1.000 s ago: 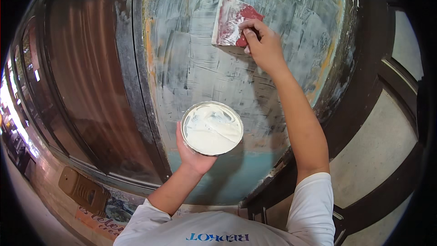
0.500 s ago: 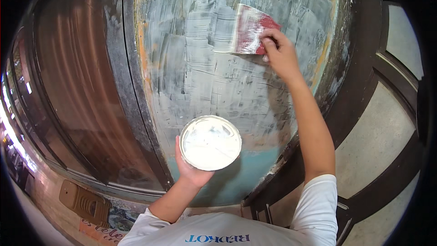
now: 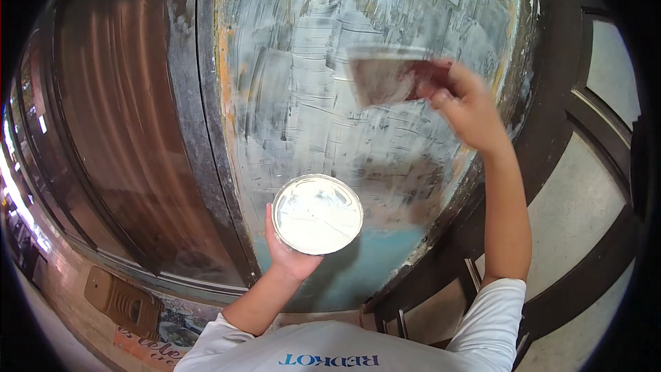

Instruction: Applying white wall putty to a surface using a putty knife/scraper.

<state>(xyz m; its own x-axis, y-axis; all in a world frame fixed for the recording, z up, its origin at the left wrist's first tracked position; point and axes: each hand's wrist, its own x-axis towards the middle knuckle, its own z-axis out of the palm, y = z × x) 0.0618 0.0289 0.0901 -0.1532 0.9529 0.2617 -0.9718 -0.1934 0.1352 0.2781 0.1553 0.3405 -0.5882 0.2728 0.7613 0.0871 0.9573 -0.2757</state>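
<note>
My left hand supports a round tub from below and the left side. White putty with a smeared surface shows in the tub. Gripped in my right hand is a putty scraper, blurred by motion, its broad reddish blade pointing left and partly coated with putty. It is over the upright panel; whether the blade touches it I cannot tell. Uneven grey-white putty strokes cover most of the panel, and its lower part is bare turquoise.
A dark frame with a brown glazed pane stands to the left. Dark wooden framing with pale panels is on the right. Down at the lower left are a brown plastic stool and a printed banner.
My right hand has moved right and down with the scraper, lifting its edge from the earlier stroke and turning the blade. My left hand and the tub stay almost where they were.
</note>
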